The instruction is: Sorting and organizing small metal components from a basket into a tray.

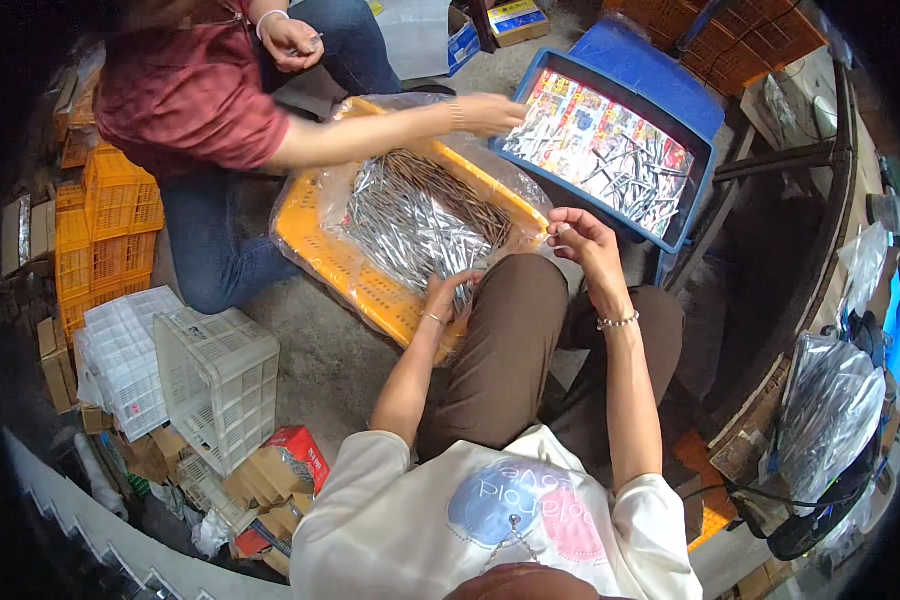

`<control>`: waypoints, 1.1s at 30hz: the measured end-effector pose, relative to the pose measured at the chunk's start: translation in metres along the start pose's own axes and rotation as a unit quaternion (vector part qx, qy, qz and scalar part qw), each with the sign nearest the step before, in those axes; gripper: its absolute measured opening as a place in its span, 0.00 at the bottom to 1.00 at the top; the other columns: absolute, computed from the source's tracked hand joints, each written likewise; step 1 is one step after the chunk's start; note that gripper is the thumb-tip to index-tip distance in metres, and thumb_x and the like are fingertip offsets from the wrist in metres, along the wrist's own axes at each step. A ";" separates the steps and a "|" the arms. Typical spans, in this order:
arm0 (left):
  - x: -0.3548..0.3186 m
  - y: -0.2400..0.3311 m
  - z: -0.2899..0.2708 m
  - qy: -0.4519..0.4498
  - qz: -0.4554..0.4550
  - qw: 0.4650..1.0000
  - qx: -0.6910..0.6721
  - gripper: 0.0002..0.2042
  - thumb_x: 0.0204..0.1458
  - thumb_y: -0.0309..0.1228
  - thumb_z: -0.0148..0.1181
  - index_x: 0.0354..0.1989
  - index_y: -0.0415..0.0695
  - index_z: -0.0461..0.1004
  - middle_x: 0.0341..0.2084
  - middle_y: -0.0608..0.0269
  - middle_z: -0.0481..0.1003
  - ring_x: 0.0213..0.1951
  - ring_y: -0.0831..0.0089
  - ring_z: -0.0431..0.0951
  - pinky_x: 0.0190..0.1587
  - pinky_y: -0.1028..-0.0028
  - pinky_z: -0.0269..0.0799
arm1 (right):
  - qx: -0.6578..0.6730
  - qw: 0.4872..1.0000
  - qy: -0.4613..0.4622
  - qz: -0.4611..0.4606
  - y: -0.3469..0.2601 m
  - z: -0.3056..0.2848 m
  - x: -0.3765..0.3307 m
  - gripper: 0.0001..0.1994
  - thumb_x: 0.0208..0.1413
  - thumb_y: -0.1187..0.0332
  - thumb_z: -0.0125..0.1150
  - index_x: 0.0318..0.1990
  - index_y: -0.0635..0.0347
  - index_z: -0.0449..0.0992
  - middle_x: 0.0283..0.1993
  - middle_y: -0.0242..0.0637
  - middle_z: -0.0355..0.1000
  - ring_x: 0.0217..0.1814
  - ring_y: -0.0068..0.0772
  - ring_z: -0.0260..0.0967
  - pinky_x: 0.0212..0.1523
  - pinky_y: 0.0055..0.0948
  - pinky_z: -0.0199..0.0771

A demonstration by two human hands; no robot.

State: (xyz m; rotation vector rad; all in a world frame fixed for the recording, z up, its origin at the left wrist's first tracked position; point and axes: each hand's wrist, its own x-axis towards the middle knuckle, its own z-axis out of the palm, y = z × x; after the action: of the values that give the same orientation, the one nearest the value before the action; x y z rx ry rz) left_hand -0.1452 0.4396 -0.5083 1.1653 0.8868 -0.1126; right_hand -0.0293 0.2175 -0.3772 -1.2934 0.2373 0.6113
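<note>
A yellow-orange plastic basket [385, 300] lined with clear plastic sits in front of my knees. Inside it lies a heap of slim silver metal pieces [415, 225], with a brownish bunch [450, 190] along the far right side. My left hand [448, 297] is at the basket's near end, its fingers curled round some of the slim metal pieces. Raised over my right knee, between basket and tray, my right hand [585, 245] has thumb and fingers pinched together; what they hold is too small to tell. A blue tray [705, 180] holds scattered slim metal pieces [635, 175] on printed paper.
Across the basket sits a co-worker in a dark red shirt [190, 110], one hand [485, 115] stretched toward the tray, the other [292, 42] raised. Orange crates [120, 220] and white crates [220, 380] stand at left. A wooden-edged bench [770, 400] is at right.
</note>
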 end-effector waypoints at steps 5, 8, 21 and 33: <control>0.003 -0.002 -0.004 0.052 -0.027 0.997 -0.049 0.07 0.38 0.20 0.61 0.27 0.31 0.73 0.23 0.55 0.76 0.25 0.70 0.77 0.30 0.75 0.72 | -0.007 1.000 0.010 0.008 -0.001 -0.003 -0.003 0.08 0.55 0.73 0.50 0.40 0.60 0.73 0.32 0.27 0.71 0.32 0.17 0.67 0.34 0.17 0.67; 0.031 -0.032 -0.039 0.006 -0.017 0.991 -0.135 0.07 0.38 0.20 0.61 0.27 0.32 0.73 0.23 0.56 0.76 0.26 0.70 0.76 0.30 0.75 0.72 | -0.016 1.000 -0.003 0.015 -0.004 0.003 -0.005 0.08 0.54 0.73 0.51 0.41 0.60 0.73 0.33 0.27 0.71 0.33 0.17 0.67 0.34 0.17 0.67; 0.004 -0.001 -0.043 -0.065 -0.037 0.979 -0.189 0.05 0.43 0.21 0.57 0.29 0.32 0.73 0.23 0.57 0.75 0.24 0.70 0.75 0.28 0.73 0.72 | -0.042 0.997 -0.070 0.007 -0.001 0.004 -0.015 0.10 0.54 0.70 0.53 0.43 0.60 0.72 0.38 0.31 0.72 0.39 0.20 0.69 0.39 0.20 0.68; -0.183 0.148 -0.004 -0.257 0.014 0.963 -0.082 0.18 0.41 0.25 0.59 0.42 0.34 0.68 0.26 0.56 0.74 0.26 0.68 0.75 0.29 0.72 0.75 | 0.030 0.972 -0.165 -0.167 -0.031 0.052 -0.092 0.23 0.58 0.59 0.50 0.57 0.63 0.62 0.56 0.37 0.63 0.58 0.31 0.60 0.57 0.29 0.60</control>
State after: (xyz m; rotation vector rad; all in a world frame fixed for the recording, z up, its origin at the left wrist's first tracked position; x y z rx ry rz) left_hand -0.1946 0.4418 -0.2782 0.9293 0.4104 -0.2988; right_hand -0.0962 0.2353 -0.2916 -1.1214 -0.2321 0.5140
